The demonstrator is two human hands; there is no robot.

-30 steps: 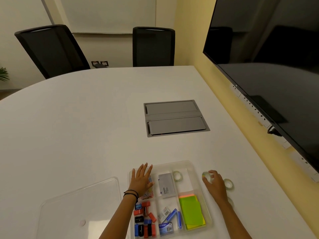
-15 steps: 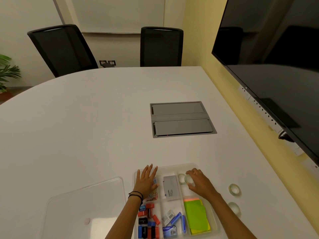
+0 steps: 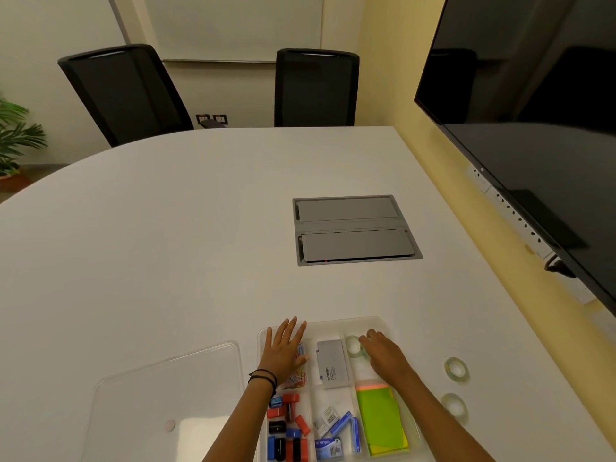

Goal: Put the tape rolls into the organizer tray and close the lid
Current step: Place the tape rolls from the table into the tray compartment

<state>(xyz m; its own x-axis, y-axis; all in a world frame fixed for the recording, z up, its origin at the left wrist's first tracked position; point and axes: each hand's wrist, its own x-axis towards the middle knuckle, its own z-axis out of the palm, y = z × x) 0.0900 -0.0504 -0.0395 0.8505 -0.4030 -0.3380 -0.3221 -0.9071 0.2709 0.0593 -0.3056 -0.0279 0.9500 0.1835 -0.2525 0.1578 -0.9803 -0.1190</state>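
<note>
The clear organizer tray (image 3: 346,321) lies at the table's near edge, with several compartments of stationery. My left hand (image 3: 282,353) rests flat on its back left compartment, fingers spread, holding nothing. My right hand (image 3: 383,355) is in the back right compartment, fingers curled over a clear tape roll (image 3: 364,354) that it mostly hides. Another tape roll (image 3: 352,345) lies in that compartment just left of my fingertips. Two more tape rolls (image 3: 456,369) (image 3: 454,407) lie on the table right of the tray. The clear lid (image 3: 166,395) lies flat to the tray's left.
A grey cable hatch (image 3: 355,230) is set into the white table (image 3: 166,245) beyond the tray. A large black screen (image 3: 533,128) hangs on the right wall over the table's edge. Two black chairs (image 3: 126,91) (image 3: 316,88) stand at the far side.
My right hand carried a tape roll from the table on the right into the tray's back right compartment and has lowered there. My left hand stayed on the tray.
</note>
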